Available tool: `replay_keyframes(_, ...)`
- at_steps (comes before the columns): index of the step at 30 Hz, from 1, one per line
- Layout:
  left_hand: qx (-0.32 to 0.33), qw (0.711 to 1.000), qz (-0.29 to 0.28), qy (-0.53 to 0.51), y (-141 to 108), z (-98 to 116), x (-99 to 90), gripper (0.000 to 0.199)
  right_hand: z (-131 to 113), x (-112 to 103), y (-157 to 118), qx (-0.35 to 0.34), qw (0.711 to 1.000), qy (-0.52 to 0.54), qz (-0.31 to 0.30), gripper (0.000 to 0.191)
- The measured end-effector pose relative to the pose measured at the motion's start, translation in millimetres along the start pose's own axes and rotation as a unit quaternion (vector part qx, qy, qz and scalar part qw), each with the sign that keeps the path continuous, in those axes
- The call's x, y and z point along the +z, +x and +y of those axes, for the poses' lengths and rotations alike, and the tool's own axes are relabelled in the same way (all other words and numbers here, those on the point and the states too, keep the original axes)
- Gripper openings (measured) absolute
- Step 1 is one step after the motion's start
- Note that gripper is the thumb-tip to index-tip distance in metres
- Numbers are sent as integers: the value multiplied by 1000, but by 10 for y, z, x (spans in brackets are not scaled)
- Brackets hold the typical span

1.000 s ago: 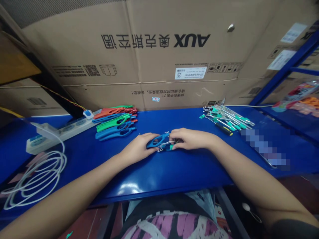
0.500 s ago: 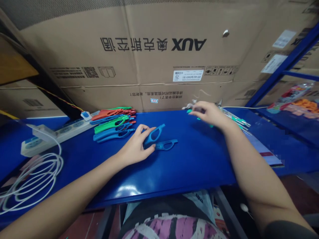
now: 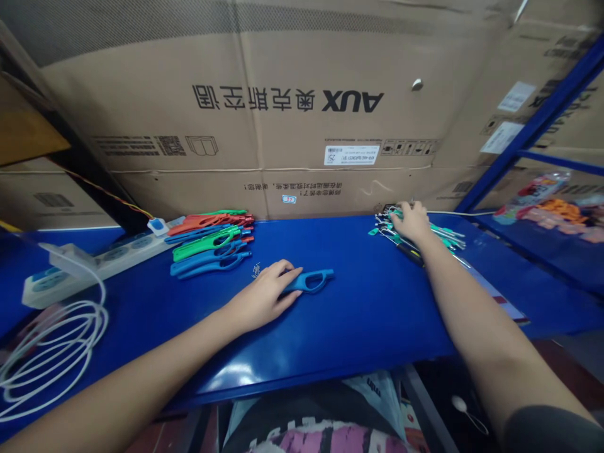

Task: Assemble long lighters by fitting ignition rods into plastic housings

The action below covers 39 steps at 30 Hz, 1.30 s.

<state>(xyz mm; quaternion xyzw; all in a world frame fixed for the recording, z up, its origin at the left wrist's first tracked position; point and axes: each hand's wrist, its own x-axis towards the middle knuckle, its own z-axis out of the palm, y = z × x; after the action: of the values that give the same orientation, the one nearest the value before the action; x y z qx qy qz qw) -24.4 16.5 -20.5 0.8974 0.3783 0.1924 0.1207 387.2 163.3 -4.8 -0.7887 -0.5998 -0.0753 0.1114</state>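
My left hand is closed round a blue lighter handle, whose looped end sticks out to the right just over the table. Small thin metal pieces lie beside its knuckles. At the back right, my right hand rests over a heap of thin metal lighter rods with green parts. Its fingers are bent down into the heap, and whatever they grip is hidden. A dark tool with a yellow mark pokes out from under these rods.
Red, green and blue lighter handles are stacked at the left by a white power strip. A coiled white cable lies nearer me. Cardboard stands behind the blue table. A blue shelf frame and a bottle are at the right.
The two blue pieces that stood apart in my left hand now show as one handle, held lower. My right hand has moved right and down onto the rods.
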Motion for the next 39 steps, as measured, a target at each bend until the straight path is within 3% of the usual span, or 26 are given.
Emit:
replay_keyframes(7, 1, 1000, -3, 28, -20, -25, -29, 42, 370, -347, 16, 52, 993, -26, -100, 58)
replay_keyframes(11, 6, 999, -21, 44, -8, -22, -48, 37, 587, -576, -65, 67, 982, -20, -174, 27)
replay_keyframes(14, 7, 999, -22, 36, 0, -28, -43, 37, 618, -599, -115, 71, 974, -10, -215, 10)
replay_keyframes(16, 8, 999, -24, 27, 3, -34, -38, 37, 578, -549, -112, 66, 977, -6, -202, 14)
replay_keyframes(19, 11, 999, -27, 21, 7, -39, -37, 37, 467, -432, -78, 46, 990, 2, -136, 12)
replay_keyframes(24, 13, 999, -28, 18, 9, -47, -38, 37, 342, -342, -50, 41, 998, 21, -53, 39)
replay_keyframes(31, 13, 1000, -18, 13, 21, -68, -29, 35, 299, -265, -14, 185, 978, -30, -96, 46)
replay_keyframes(35, 16, 1000, -19, 13, 25, -76, -22, 35, 147, -129, -28, 190, 977, -34, -90, 39)
replay_keyframes(39, 12, 1000, -21, 5, 32, -68, -24, 37, 33, -141, -103, 162, 984, -22, -74, 38)
